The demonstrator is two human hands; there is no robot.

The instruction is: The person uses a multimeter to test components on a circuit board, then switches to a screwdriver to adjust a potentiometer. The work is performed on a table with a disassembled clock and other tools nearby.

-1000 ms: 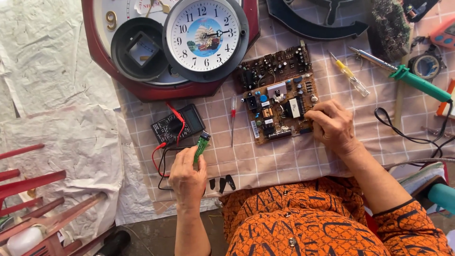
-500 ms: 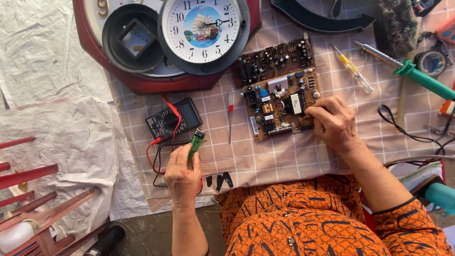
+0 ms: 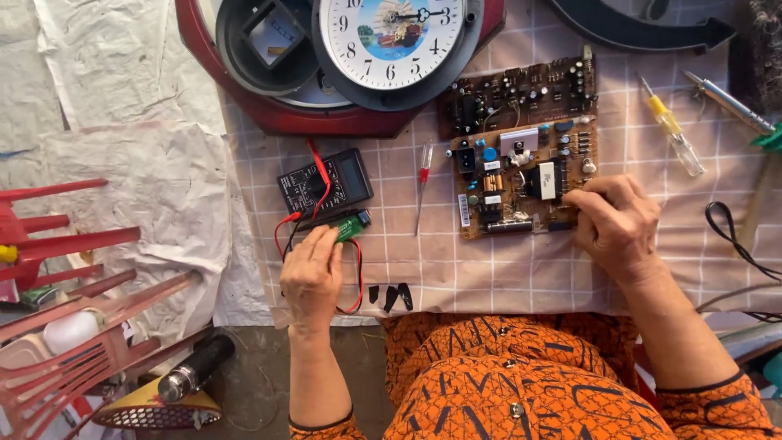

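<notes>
The left hand [image 3: 312, 277] pinches a green probe [image 3: 349, 226] by the fingertips, just below a black multimeter [image 3: 325, 182]. The right hand [image 3: 617, 224], fingers curled, grips the right edge of one brown circuit board [image 3: 521, 179] bearing a white rectangular label. Beyond sits one clock face [image 3: 395, 37], its top cut off.
</notes>
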